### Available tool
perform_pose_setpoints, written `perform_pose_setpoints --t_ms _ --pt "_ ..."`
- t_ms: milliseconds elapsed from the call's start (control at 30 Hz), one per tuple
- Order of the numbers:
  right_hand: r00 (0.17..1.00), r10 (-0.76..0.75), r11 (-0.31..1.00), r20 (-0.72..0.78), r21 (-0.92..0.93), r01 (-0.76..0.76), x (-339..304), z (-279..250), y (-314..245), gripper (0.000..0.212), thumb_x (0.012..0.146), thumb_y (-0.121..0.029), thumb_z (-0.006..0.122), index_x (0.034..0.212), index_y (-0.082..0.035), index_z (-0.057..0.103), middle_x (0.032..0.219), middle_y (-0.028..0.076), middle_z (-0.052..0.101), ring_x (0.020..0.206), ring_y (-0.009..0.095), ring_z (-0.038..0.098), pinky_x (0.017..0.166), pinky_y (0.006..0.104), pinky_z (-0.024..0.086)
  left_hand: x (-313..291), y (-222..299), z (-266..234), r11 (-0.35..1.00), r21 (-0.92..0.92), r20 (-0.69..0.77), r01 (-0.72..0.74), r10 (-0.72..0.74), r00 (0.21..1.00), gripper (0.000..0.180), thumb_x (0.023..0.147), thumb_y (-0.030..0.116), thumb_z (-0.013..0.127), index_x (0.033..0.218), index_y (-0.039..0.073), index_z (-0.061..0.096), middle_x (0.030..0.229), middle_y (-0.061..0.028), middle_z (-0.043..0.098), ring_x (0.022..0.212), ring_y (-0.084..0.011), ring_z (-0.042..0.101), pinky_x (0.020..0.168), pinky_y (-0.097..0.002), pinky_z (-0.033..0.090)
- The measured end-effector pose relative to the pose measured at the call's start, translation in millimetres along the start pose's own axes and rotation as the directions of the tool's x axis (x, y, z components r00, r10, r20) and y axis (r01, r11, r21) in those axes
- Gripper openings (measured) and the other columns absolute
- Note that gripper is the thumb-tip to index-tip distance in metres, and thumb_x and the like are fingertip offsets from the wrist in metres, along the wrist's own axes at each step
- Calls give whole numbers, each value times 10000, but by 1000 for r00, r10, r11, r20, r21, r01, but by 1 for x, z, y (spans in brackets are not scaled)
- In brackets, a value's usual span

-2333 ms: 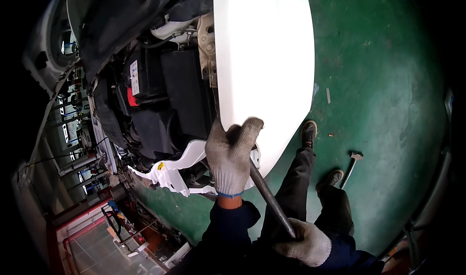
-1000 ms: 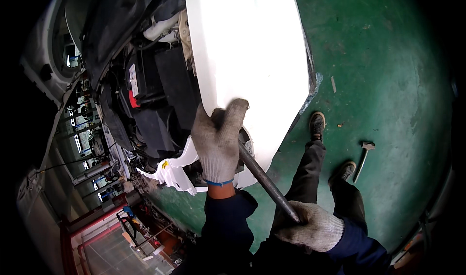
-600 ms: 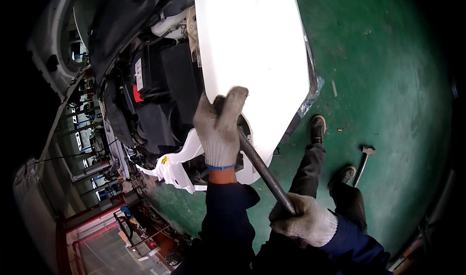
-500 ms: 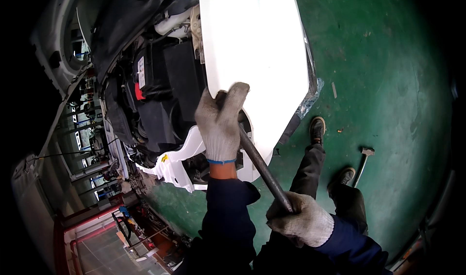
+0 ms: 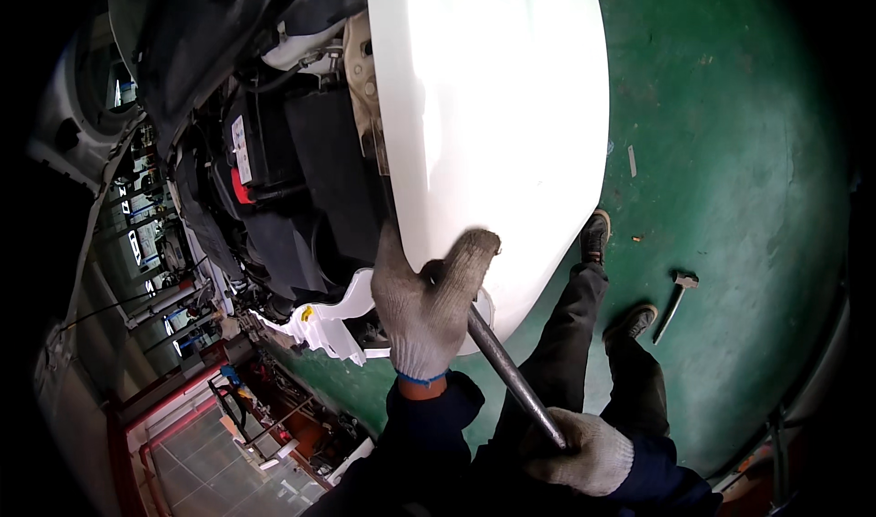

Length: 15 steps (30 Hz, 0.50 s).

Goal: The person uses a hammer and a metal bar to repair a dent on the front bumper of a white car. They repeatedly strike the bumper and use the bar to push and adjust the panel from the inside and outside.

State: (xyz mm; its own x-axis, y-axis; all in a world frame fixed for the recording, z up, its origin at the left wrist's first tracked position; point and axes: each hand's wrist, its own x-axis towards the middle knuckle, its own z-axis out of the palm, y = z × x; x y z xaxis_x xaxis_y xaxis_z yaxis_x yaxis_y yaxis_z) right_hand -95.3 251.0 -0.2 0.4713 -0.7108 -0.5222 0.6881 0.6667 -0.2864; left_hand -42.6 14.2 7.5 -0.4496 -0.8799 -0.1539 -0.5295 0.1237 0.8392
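Observation:
My left hand, in a grey knitted glove, is at the near corner of a white car fender. Its thumb lies on the painted top, while the other fingers reach around the inner edge and are partly hidden. My right hand, also gloved, is closed around the near end of a dark metal bar. From there the bar slants up and left; its far end disappears at the fender's near end, beside my left hand.
The open engine bay lies left of the fender, with a white bracket-like panel at its near end. A hammer lies on the green floor, right of my shoes. Tools and parts fill a cart at lower left.
The view has shifted, and the fender fills more of it. Both hands and the bar appear lower in the picture; the right hand still holds the bar.

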Motion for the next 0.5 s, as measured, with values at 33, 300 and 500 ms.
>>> perform_pose_setpoints --t_ms 33,300,500 --pt "1000 -15 1000 -4 14 15 -1 1 2 293 845 -61 779 1096 -37 629 911 6 636 809 90 588 727 254 496 -1 -2 -2 999 36 -3 -9 9 1000 542 867 219 874 1224 -55 573 936 -130 748 820 -158 742 660 -255 570" --pt "998 -13 988 -66 150 22 -9 33 14 315 849 -77 783 1120 -31 629 919 23 662 850 119 630 773 272 515 -18 -6 -7 994 -101 3 47 -47 999 436 899 178 843 1148 -26 548 832 -85 725 703 -103 663 627 -243 521" --pt "998 26 998 53 58 -29 1 6 6 282 886 -123 779 1101 -24 626 915 26 660 857 127 623 792 298 523 -5 -4 -11 995 95 71 -29 22 997 502 914 203 823 1218 -55 518 862 -135 732 764 -163 736 635 -280 566"
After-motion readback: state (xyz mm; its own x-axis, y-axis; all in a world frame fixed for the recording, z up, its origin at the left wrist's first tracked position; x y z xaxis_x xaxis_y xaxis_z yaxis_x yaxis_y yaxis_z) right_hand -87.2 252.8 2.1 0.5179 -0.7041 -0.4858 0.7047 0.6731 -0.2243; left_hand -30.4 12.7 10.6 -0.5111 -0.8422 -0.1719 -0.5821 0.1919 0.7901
